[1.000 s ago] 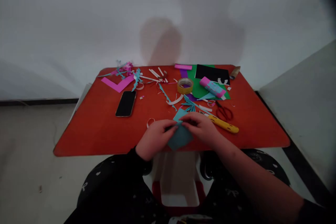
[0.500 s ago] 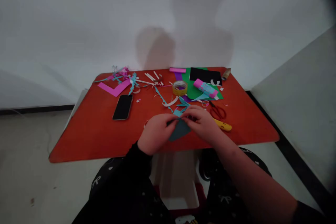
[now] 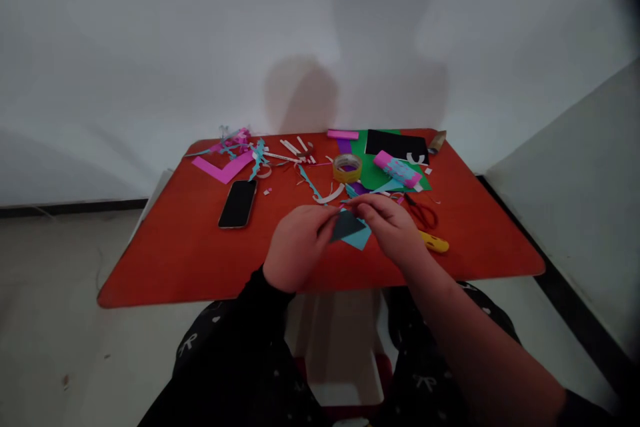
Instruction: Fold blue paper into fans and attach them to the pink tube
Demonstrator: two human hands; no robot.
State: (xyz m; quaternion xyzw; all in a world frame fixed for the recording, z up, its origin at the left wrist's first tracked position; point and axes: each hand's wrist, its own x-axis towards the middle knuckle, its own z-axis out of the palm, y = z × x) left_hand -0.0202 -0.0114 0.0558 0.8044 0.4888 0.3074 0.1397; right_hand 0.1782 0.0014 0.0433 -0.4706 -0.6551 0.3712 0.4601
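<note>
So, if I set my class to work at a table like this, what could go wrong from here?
The yellow cutter and scissors lie close to the right hand, which might knock them or catch on a blade. Loose scraps nearby could also get mixed up with the teal paper.

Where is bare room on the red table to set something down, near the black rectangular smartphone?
The widest bare patch of red tabletop lies below the black smartphone, left of the left hand holding the teal paper. Another lies right of the yellow cutter and red-handled scissors. Crowded: the far edge, around the green paper and tape roll.
</note>
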